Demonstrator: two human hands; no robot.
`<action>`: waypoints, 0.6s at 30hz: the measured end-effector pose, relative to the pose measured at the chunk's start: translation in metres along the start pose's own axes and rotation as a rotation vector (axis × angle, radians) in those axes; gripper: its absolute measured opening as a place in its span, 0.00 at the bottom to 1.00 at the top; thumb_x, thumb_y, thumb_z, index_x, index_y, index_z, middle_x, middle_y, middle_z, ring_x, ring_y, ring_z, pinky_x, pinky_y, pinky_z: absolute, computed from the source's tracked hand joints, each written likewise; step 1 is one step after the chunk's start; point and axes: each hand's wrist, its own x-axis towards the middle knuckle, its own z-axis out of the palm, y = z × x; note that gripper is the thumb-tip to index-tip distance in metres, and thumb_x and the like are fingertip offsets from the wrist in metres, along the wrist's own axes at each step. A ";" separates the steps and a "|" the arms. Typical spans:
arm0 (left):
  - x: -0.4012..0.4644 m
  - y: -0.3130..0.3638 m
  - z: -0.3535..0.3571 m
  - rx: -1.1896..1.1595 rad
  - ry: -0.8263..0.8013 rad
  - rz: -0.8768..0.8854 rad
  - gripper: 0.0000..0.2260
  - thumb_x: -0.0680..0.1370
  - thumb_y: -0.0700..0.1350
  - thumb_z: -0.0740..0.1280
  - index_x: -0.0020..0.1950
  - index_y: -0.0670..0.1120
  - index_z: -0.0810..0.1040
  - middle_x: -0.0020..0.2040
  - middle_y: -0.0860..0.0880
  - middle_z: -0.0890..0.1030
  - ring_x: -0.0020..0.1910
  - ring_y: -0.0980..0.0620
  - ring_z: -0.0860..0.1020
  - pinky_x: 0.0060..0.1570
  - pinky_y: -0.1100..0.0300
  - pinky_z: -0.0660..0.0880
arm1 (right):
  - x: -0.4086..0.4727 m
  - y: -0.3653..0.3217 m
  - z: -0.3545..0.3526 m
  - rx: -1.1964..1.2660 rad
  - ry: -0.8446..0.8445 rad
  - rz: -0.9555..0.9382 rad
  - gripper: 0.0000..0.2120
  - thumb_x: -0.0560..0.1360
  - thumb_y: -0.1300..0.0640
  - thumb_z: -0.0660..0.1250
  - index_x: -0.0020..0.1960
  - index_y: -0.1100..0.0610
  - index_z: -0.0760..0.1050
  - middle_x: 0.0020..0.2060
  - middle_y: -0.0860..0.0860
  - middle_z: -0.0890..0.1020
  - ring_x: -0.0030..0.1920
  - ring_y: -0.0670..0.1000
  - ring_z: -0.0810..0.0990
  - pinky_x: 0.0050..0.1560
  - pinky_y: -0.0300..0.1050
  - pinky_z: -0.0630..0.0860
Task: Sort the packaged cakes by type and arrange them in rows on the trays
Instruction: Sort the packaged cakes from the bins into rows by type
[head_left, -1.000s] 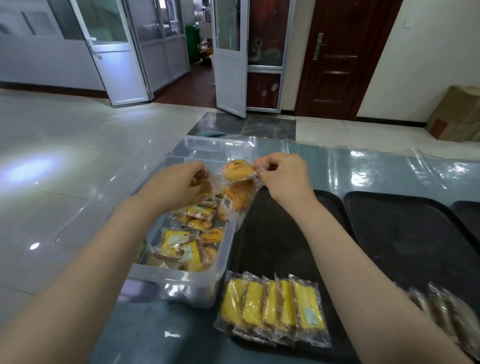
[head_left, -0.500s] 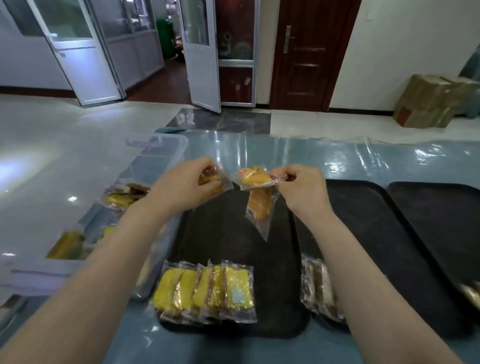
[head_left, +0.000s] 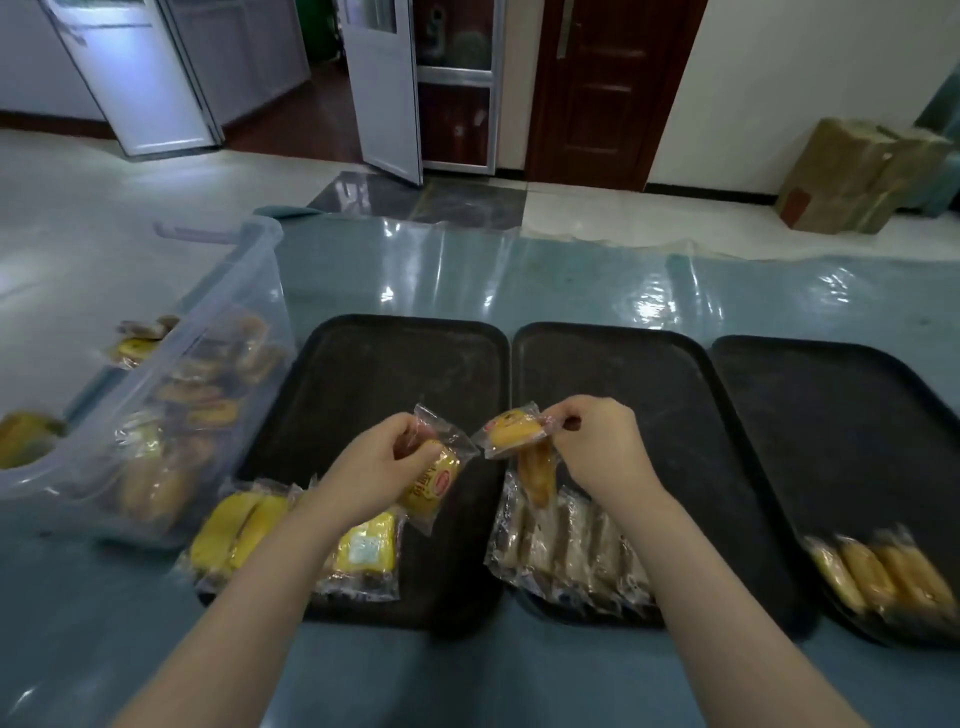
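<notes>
— How are the arms set?

— Both reach forward from six o'clock, hands raised above the near halves of the trays. The left hand (head_left: 375, 457) hovers over the left tray (head_left: 363, 374), knuckles up, wrist bent slightly inward. The right hand (head_left: 602, 447) hangs over the middle tray (head_left: 649, 384), fingers curled down.

— And the grip?

— The left hand is clenched round a wrapped yellow cake (head_left: 431, 480), which sticks out at its four o'clock. The right hand pinches the wrapper ends of two packets: a yellow one (head_left: 511, 430) lying crosswise, and a browner one (head_left: 537, 475) dangling below it.

— Where are the rest?

— A row of yellow cakes (head_left: 239, 535) lies at the left tray's six o'clock edge, partly under the left forearm. Pale wrapped cakes (head_left: 566, 551) line the middle tray's near edge. Golden ones (head_left: 883, 571) sit at five o'clock on the right tray (head_left: 831, 415). More packets fill the clear bin (head_left: 218, 291) at nine o'clock.
</notes>
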 end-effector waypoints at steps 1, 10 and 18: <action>-0.003 0.000 0.007 -0.054 -0.010 -0.023 0.03 0.79 0.52 0.68 0.51 0.55 0.78 0.46 0.52 0.82 0.47 0.55 0.81 0.48 0.53 0.79 | -0.001 0.007 -0.001 -0.007 -0.002 0.005 0.09 0.79 0.62 0.65 0.50 0.53 0.83 0.44 0.45 0.82 0.39 0.42 0.79 0.33 0.29 0.73; -0.022 -0.009 0.045 -0.347 -0.019 -0.130 0.05 0.80 0.51 0.66 0.54 0.54 0.80 0.49 0.51 0.84 0.50 0.52 0.82 0.55 0.47 0.79 | -0.016 0.040 0.010 0.052 0.005 0.108 0.12 0.78 0.64 0.64 0.49 0.51 0.83 0.43 0.43 0.82 0.42 0.40 0.79 0.36 0.31 0.73; -0.022 0.004 0.069 -0.536 -0.074 -0.267 0.10 0.83 0.54 0.61 0.55 0.53 0.80 0.51 0.51 0.84 0.51 0.52 0.82 0.42 0.56 0.80 | -0.037 0.071 -0.007 0.252 0.134 0.200 0.10 0.76 0.62 0.69 0.46 0.48 0.84 0.42 0.43 0.84 0.46 0.42 0.82 0.44 0.36 0.78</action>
